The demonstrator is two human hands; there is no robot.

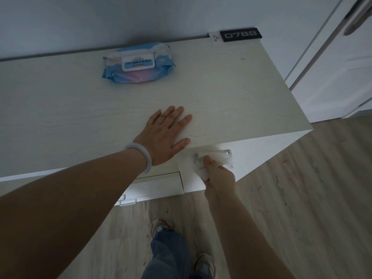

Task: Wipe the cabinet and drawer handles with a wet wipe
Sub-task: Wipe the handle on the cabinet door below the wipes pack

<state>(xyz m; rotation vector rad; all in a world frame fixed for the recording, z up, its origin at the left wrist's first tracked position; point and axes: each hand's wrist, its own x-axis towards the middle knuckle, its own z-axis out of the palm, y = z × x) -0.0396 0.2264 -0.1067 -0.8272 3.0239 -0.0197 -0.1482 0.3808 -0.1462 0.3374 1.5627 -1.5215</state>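
I look down on a pale wooden cabinet (231,93). My left hand (168,135) lies flat on its top near the front edge, fingers straight and spread. Just below that edge, my right hand (218,174) grips a crumpled white wet wipe (215,158) and holds it against the metal handle (228,151) of the upper right drawer. The wipe covers most of the handle; only its right end shows. A lower drawer handle (127,201) sticks out at the bottom left of the cabinet front.
A blue pack of wet wipes (138,63) lies at the back of the cabinet top. A black plate reading 0788 (240,34) stands at the back right corner. A white door (342,63) with a lever handle is on the right. Wood-look floor and my shoes are below.
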